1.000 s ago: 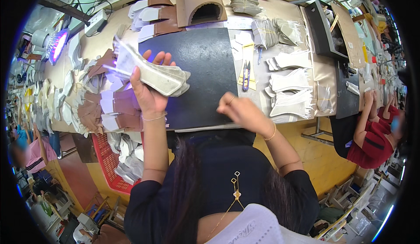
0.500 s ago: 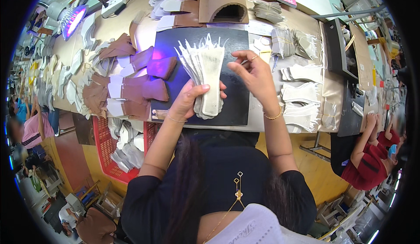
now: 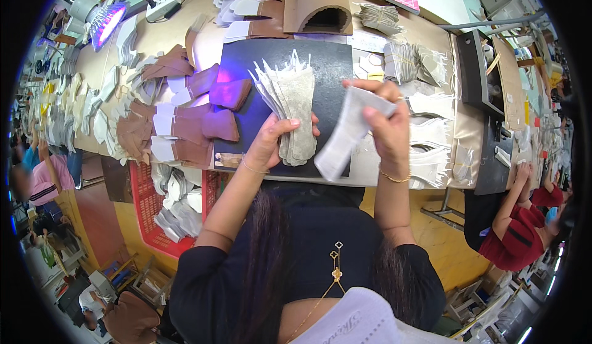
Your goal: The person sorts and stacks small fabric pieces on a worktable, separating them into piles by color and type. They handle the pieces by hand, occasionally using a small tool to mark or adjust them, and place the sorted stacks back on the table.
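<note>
Over the black cutting mat (image 3: 333,60) in the head view, the left hand (image 3: 271,143) pins a fanned stack of grey cut pieces (image 3: 290,106) against the mat, thumb across the lower end and fingers curled under the edge. The right hand (image 3: 385,125) is raised just beside it, pinching a single pale grey piece (image 3: 345,137) by its upper end between thumb and fingertips, so the strip hangs down and slightly toward the stack, clear of the mat.

Judging by how it droops and curves, the single piece is thin, light and limp, more like lining fabric or soft board than anything stiff. It should not be fragile, but it will flop and slide, so a pinch at the narrow end, as now, seems the surest hold. The stack looks slippery between layers; its fan would likely spread if the thumb let go.

Left of the mat lie brown and white upper pieces (image 3: 185,128), some overlapping its edge, and a red basket (image 3: 148,202) hangs below the table rim. Bundles of white cut pieces (image 3: 431,153) crowd the right side, close to the right wrist. A brown arched form (image 3: 317,1) stands beyond the mat. Another person in a red sleeve (image 3: 518,233) works farther right, well apart.
</note>
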Demonstrator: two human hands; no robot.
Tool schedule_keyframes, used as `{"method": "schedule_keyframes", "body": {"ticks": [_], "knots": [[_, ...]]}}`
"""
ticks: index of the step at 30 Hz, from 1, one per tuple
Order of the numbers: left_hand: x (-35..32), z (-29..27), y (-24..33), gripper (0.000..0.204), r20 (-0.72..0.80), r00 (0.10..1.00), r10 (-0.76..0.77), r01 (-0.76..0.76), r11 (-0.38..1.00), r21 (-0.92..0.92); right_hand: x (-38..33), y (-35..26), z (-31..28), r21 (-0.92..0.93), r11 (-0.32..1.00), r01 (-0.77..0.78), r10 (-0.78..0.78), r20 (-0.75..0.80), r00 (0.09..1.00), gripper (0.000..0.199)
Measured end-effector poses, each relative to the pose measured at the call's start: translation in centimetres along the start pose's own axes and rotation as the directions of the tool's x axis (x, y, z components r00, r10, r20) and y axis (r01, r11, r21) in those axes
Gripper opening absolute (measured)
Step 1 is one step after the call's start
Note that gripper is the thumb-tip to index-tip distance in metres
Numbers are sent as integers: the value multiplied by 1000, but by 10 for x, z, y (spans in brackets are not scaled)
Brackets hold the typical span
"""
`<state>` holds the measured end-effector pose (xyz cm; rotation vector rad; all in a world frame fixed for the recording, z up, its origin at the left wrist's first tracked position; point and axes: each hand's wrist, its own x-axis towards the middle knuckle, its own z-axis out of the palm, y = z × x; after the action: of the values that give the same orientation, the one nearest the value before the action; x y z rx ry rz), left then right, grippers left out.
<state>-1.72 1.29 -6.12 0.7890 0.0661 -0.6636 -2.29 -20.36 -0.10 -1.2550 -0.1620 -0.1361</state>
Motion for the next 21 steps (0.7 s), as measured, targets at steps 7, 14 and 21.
{"method": "schedule_keyframes", "body": {"ticks": [7, 14, 21], "knots": [[2, -4, 0, 50, 147, 986, -75, 66, 995, 69, -4, -10, 17, -174, 967, -184, 174, -69, 982, 20], [-6, 4, -2, 50, 224, 971, -85, 95, 995, -33, -6, 19, 32, -151, 934, -323, 336, 68, 939, 14], [-4, 3, 17, 53, 202, 916, -348, 274, 907, 319, 1, -10, 32, -806, 575, 140, 44, 202, 978, 55]]}}
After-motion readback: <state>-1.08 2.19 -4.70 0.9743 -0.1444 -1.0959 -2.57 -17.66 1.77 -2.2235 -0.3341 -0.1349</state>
